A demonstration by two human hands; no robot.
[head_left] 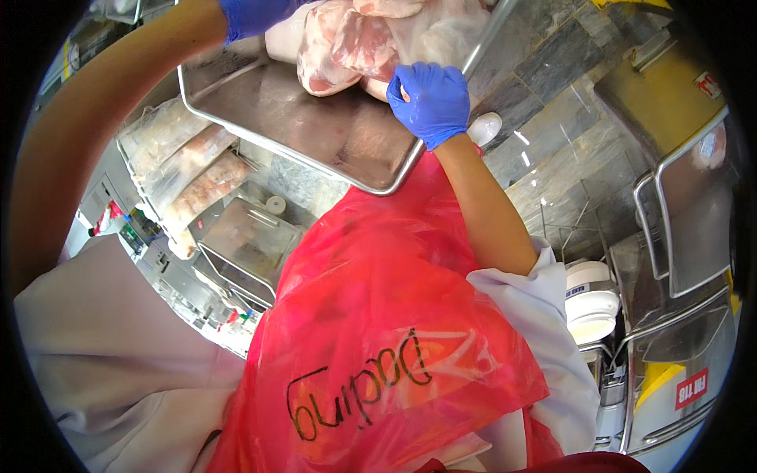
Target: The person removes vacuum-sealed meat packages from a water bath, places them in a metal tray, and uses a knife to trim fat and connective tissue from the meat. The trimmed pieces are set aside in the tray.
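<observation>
Raw meat in large pale pink pieces [347,51] lies at the far end of a shallow metal tray [315,130] in front of me. Clear plastic film [441,35] covers or wraps some of it on the right. My right hand [431,102], in a blue glove, is closed in a fist against the meat and film by the tray's right rim. What its fingers grip is hidden. At the upper edge, my left hand [260,14], also blue-gloved, reaches over the tray's far left side beside the meat. The picture's edge cuts off its fingers.
Left of the tray stands a rack with bagged pale meat [201,177] and a metal box [248,240]. Metal carts [686,213] and stacked white tubs [591,303] are at the right. A red plastic apron [386,315] hangs down my front over grey floor tiles [552,118].
</observation>
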